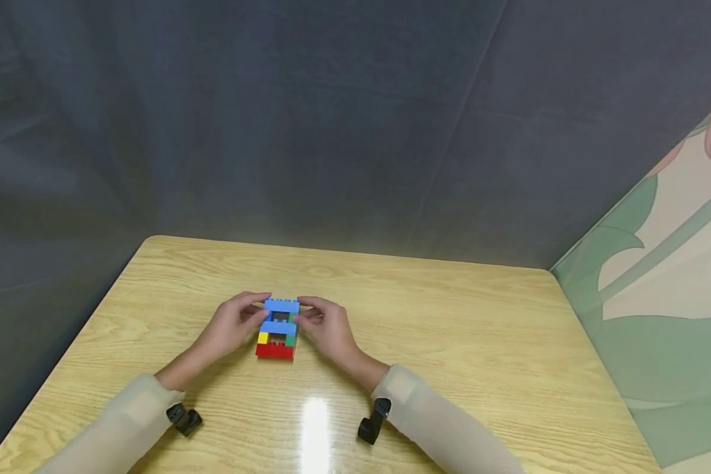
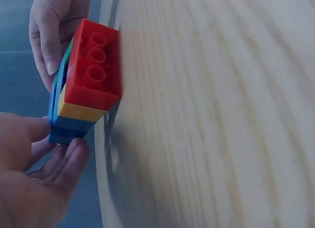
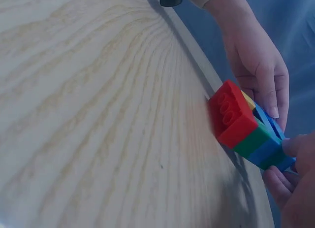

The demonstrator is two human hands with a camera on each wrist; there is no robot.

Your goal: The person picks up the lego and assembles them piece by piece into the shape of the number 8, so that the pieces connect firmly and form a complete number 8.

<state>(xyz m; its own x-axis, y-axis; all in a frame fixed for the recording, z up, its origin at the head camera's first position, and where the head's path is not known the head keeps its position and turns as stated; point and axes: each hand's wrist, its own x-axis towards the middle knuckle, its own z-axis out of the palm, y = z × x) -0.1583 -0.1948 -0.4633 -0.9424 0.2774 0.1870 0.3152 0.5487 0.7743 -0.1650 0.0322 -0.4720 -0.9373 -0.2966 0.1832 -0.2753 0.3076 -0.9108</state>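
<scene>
A small tower of toy building bricks is held between both hands over the table. Its long red brick is at the end nearest the person, the hollow underside facing the wrist cameras. Above the red come a yellow brick on the left and a green brick on the right, with a gap between. Blue bricks cross the middle and the far end. My left hand pinches the tower's far left side between thumb and fingers. Opposite it, my right hand grips the far right side the same way.
The light wooden table stretches widely to the right of the hands. A dark grey curtain hangs behind it, and a flower-patterned cloth runs along the right. Black wrist cameras sit on both sleeves.
</scene>
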